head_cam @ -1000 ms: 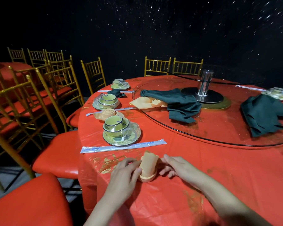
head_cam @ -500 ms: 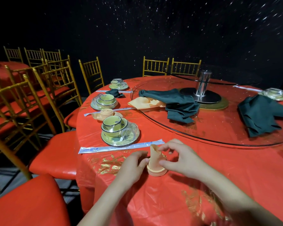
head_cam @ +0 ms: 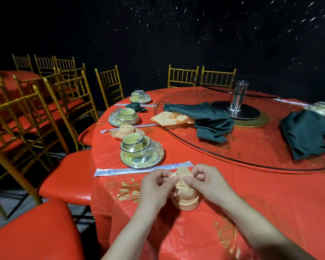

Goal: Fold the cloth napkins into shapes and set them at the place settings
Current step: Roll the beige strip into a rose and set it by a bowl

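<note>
1. Two bare hands met over a rolled peach cloth napkin (head_cam: 185, 200), which stood upright on the round red-covered table (head_cam: 251, 199) near its front-left edge.
2. The left hand (head_cam: 156, 186) pinched the napkin's upper folds from the left and the right hand (head_cam: 206, 182) from the right, so each grip was clamped on the cloth.
3. Just behind the napkin lay a long wrapped chopstick sleeve (head_cam: 128, 171). A plastic-wrapped green cup and saucer set (head_cam: 139, 150) stood beyond it.
4. Farther along the left edge sat a second coiled peach napkin (head_cam: 125, 130) and a coiled dark green napkin (head_cam: 136, 106), each between place settings.
5. On the round glass turntable (head_cam: 251, 152) at the table's centre lay loose dark green cloths (head_cam: 210, 121) and a flat peach cloth (head_cam: 169, 119).
</note>
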`<state>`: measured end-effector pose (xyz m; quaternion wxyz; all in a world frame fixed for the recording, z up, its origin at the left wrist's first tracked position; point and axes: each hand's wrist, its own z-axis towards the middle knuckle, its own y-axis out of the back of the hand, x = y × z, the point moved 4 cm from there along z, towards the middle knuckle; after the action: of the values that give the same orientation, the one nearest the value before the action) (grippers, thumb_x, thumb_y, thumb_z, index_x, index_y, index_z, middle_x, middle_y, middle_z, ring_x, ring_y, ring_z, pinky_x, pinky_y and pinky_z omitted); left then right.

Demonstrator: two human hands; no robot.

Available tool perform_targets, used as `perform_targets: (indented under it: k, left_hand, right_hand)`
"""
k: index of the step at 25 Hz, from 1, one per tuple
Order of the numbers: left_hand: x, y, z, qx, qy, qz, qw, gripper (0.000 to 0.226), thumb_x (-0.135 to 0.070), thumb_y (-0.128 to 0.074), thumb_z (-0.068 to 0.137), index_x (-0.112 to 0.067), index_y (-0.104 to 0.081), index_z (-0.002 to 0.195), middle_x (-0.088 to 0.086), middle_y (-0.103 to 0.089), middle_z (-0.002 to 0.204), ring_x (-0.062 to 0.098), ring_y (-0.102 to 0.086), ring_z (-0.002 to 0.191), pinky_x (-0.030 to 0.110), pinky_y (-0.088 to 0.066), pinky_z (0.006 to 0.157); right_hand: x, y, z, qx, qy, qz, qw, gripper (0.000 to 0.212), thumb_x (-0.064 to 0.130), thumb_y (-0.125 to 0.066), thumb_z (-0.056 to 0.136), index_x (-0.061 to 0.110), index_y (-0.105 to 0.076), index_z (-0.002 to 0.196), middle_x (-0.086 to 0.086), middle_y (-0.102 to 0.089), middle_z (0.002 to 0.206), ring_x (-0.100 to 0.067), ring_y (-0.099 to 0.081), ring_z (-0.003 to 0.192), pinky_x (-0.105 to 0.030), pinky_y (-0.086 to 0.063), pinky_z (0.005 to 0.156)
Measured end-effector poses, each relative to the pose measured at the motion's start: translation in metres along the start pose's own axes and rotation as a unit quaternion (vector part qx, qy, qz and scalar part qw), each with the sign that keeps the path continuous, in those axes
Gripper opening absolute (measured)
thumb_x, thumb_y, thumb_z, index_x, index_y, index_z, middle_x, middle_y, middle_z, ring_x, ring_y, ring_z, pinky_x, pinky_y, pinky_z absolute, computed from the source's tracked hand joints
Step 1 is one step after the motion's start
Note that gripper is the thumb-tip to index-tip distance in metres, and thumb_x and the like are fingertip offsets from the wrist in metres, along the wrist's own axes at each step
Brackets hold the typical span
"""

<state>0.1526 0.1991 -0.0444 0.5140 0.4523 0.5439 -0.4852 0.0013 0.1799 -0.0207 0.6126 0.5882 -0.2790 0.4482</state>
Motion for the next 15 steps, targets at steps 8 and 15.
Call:
perform_targets:
  k: [8,15]
  left_hand:
    - [0.019,-0.009,-0.008,-0.039,0.174,-0.19,0.965,0.029,0.011,-0.037,0.09,-0.013,-0.051,0.08,0.011,-0.061,0.062,0.019,-0.053,0.051,0.023,-0.05,0.044]
    - [0.014,-0.024,-0.007,-0.06,0.025,-0.04,0.997,0.012,-0.007,-0.058,0.083,-0.008,-0.07,0.082,0.003,-0.067,0.072,0.015,-0.058,0.067,0.027,-0.045,0.066]
  right_hand:
    - [-0.022,0.002,-0.025,-0.128,0.027,0.038,0.991,0.024,0.022,-0.049,0.083,0.043,-0.044,0.093,-0.014,-0.058,0.059,-0.024,-0.047,0.048,-0.042,-0.04,0.053]
    - [-0.006,-0.013,-0.034,-0.094,0.097,-0.131,0.982,0.025,0.043,-0.045,0.084,0.049,-0.033,0.105,0.007,-0.051,0.054,-0.016,-0.047,0.05,-0.039,-0.043,0.058]
